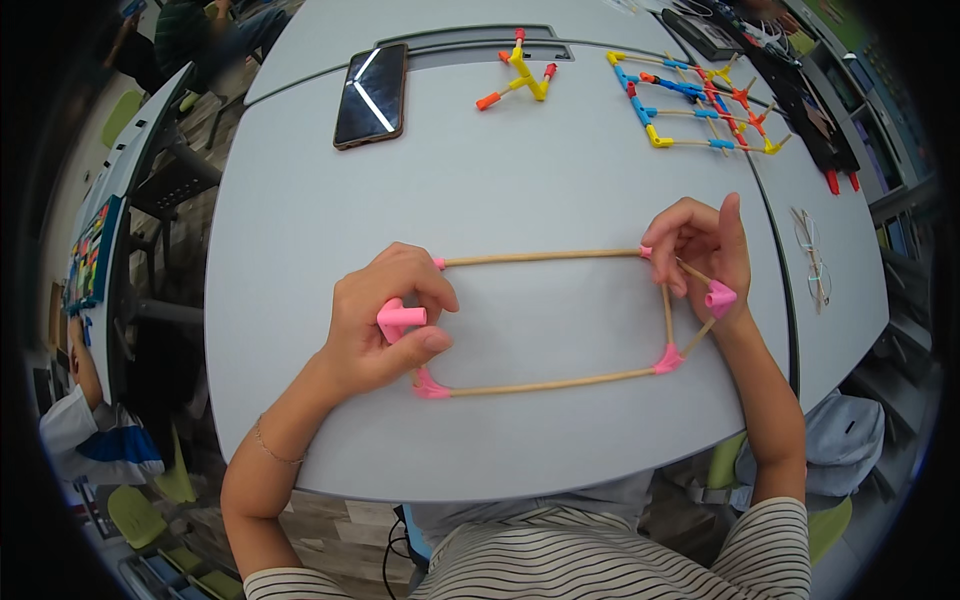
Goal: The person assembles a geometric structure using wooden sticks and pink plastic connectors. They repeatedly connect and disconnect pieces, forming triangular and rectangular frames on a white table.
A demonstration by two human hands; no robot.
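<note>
A frame of wooden sticks joined by pink plastic connectors lies on the table, its long near stick (pixel 550 383) and long far stick (pixel 545 257) running left to right. My left hand (pixel 385 300) is curled round the frame's left end, with a raised pink corner connector (pixel 402 317) showing between thumb and fingers. Below that hand sits the near left connector (pixel 431 384). My right hand (pixel 703 245) has bent fingers at the far right connector (pixel 646 252), its thumb raised. By its wrist, sticks rise to another pink connector (pixel 720 298). The near right connector (pixel 668 358) is untouched.
Beyond the frame lie a dark phone (pixel 372 97), a small yellow and red connector piece (pixel 524 77), and a multicoloured stick structure (pixel 700 110). Eyeglasses (pixel 812 258) rest on the right-hand table. At far left, another person's arm (pixel 85 365) is beside a separate table.
</note>
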